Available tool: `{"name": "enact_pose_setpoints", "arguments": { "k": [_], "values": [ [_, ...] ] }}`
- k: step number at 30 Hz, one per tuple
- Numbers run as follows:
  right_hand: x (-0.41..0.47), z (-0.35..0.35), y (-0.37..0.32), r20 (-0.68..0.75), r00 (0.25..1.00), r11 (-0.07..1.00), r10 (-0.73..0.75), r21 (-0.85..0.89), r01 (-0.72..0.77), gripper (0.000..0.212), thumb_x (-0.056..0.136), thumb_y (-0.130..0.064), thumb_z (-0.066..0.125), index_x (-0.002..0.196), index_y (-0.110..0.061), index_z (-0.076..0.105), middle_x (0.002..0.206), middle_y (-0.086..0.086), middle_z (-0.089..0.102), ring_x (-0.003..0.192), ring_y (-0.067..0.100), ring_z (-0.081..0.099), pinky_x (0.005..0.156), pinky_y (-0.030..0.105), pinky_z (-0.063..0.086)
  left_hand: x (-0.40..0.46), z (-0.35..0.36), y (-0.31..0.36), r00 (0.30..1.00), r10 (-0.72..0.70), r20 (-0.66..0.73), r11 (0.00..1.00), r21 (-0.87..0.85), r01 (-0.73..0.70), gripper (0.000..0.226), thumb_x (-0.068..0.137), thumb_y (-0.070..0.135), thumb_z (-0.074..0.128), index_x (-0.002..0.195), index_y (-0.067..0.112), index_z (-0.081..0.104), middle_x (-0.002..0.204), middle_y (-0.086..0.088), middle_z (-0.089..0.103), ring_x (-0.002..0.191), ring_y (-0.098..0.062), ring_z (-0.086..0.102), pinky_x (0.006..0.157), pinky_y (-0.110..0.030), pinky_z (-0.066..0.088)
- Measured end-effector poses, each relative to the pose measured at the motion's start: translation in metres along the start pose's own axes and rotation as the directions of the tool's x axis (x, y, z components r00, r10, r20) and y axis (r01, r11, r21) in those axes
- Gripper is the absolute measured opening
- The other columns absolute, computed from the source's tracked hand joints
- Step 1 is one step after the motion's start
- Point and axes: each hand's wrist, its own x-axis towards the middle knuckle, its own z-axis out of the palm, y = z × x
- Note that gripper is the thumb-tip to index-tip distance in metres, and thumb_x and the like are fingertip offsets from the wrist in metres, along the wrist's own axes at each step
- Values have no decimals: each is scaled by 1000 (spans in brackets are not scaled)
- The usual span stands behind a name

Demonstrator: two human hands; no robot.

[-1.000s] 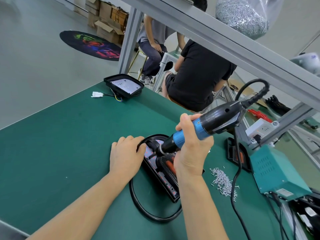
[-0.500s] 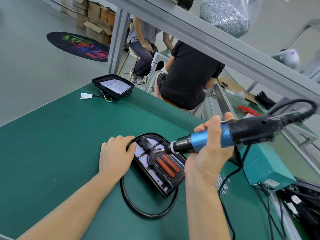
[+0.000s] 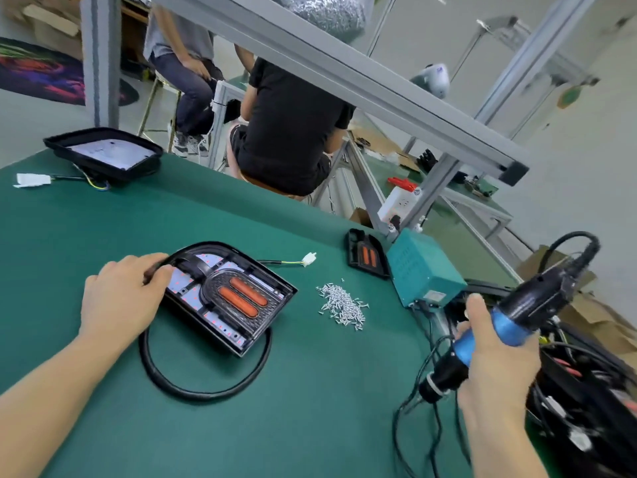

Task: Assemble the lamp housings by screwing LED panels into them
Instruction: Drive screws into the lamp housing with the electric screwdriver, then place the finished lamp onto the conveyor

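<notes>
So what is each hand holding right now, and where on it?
The right hand grips the electric screwdriver around its blue barrel. The left hand rests on the lamp housing's near-left corner.

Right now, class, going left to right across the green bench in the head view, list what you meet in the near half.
left hand → lamp housing → pile of screws → teal power box → right hand holding the electric screwdriver.
</notes>
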Motion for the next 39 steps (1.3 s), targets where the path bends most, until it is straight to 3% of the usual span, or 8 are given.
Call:
{"name": "enact_pose_setpoints", "arguments": {
  "k": [6,12,15,17,20,24,36,39],
  "values": [
    [42,-35,16,212,936,912,282,-362,-192,42,84,-45,70,109,-15,52,83,4,59,61,14,60,56,28,49,0,-1,-8,998,-11,62,997,-69,15,47,79,52,33,103,29,66,89,-9,66,89,-38,57,88,-54,46],
    [57,-29,40,296,832,718,469,-676,-164,51,84,-49,70,111,-13,44,96,-1,55,59,13,64,48,20,47,13,14,-36,994,-50,95,990,-130,62,47,77,58,35,109,34,60,100,-8,68,95,-36,60,91,-55,46],
    [59,-19,53,295,806,621,514,-776,-112,71,85,-55,66,130,-10,36,109,0,54,73,18,67,70,33,56,9,9,-29,996,-39,79,992,-113,47,41,79,57,33,109,40,56,100,-4,68,95,-34,60,91,-55,47],
    [59,-12,60,284,812,536,509,-843,-42,84,87,-57,61,144,-5,27,133,9,49,98,24,59,85,35,48,7,6,-24,996,-42,77,991,-124,51,42,78,57,33,109,40,57,100,-4,68,95,-34,60,91,-54,47],
    [57,0,66,279,831,392,482,-917,81,85,92,-58,52,147,0,23,141,14,45,120,29,50,85,32,40,6,5,-21,996,-47,73,991,-124,56,44,77,57,33,109,38,58,98,-5,67,95,-35,60,91,-55,47],
    [56,7,72,270,842,271,467,-950,154,75,95,-58,46,139,-1,30,115,11,54,112,30,56,84,34,45,2,4,-16,999,-52,16,993,-102,54,39,76,55,35,109,42,52,95,-9,66,93,-39,58,90,-56,47],
    [51,7,86,291,898,211,330,-950,231,65,93,-62,44,128,-7,42,116,14,61,106,32,60,77,33,39,-1,-6,1,996,-19,83,996,-80,26,51,79,47,35,110,23,67,99,-10,68,99,-37,58,92,-52,45],
    [49,10,77,311,904,79,293,-950,302,66,93,-66,38,129,-10,41,120,12,59,109,31,58,77,35,41,-4,-6,3,998,-24,50,998,-50,27,38,89,41,44,111,22,67,101,-12,68,100,-38,57,91,-49,44]
  ]
}}
